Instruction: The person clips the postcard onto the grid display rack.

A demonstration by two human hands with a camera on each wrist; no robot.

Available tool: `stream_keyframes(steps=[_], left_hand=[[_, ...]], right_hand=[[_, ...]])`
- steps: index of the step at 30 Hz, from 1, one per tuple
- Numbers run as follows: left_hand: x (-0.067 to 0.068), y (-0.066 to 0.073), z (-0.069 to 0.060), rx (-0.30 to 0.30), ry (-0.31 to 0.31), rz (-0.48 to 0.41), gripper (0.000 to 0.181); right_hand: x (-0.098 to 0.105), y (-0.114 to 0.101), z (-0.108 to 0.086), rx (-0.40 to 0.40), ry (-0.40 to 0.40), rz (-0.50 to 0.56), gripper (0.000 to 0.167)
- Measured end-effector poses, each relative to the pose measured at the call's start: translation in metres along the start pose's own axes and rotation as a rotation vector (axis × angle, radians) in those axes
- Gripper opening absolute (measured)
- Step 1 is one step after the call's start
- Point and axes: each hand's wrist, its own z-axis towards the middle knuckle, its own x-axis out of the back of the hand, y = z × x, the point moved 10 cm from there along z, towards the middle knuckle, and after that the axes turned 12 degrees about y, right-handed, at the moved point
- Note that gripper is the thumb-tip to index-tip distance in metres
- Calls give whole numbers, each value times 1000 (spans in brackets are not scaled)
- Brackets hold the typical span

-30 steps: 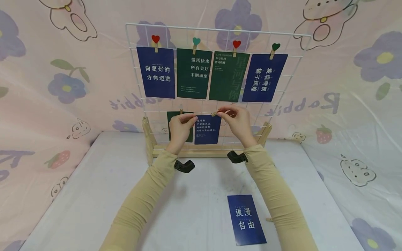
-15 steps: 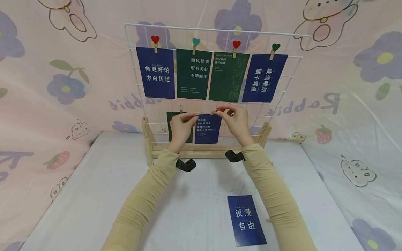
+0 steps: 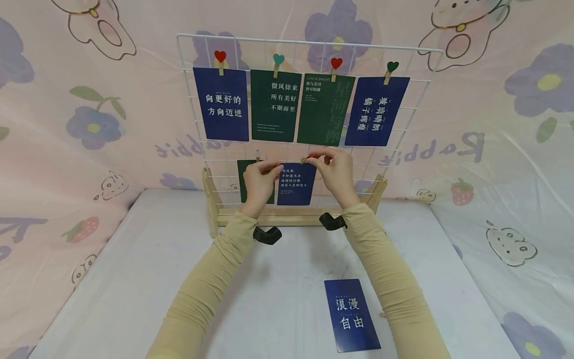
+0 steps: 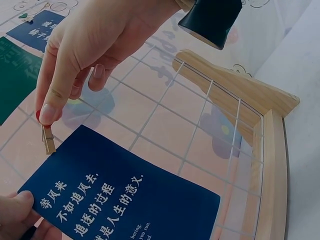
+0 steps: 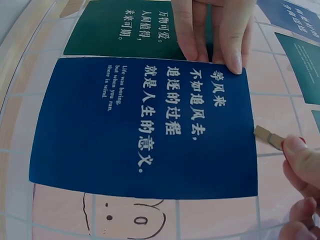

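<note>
My left hand (image 3: 260, 184) pinches a blue card with white lettering (image 3: 296, 185) by its upper left corner, holding it against the white wire grid (image 3: 309, 43). Between the thumb and fingers of my right hand (image 3: 334, 172) is a small wooden clothespin with a red heart (image 5: 269, 137). In the right wrist view its tip meets the card's top edge; whether it bites the card or wire cannot be told. A green card (image 5: 120, 30) hangs beside the blue one, partly hidden by my left hand.
Across the grid's upper part hang several blue and green cards (image 3: 275, 107) on heart clothespins. A wooden base (image 3: 287, 218) carries the grid. On the white table lie another blue card (image 3: 352, 315) and a small wooden piece (image 3: 382, 314), mostly behind my right forearm.
My right hand has shifted slightly left with the clothespin along the blue card's top edge. My left hand has edged slightly right, still holding the card.
</note>
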Motion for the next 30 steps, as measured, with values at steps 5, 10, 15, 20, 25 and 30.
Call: stream_keyframes(steps=[5, 10, 15, 20, 25, 30], left_hand=[[-1, -2, 0, 0, 9, 8, 15], [-2, -2, 1, -3, 21, 8, 15], [-2, -2, 1, -16, 34, 6, 14], [-1, 0, 1, -21, 45, -5, 15], [0, -2, 1, -8, 50, -10, 15], [-1, -2, 0, 1, 53, -12, 15]], right_hand=[[-1, -1, 1, 10, 13, -11, 12], [-2, -3, 0, 19, 31, -15, 10], [-3, -2, 0, 13, 37, -19, 11], [-5, -1, 0, 17, 30, -29, 11], [-7, -2, -1, -9, 20, -43, 11], [-7, -3, -2, -19, 31, -54, 11]])
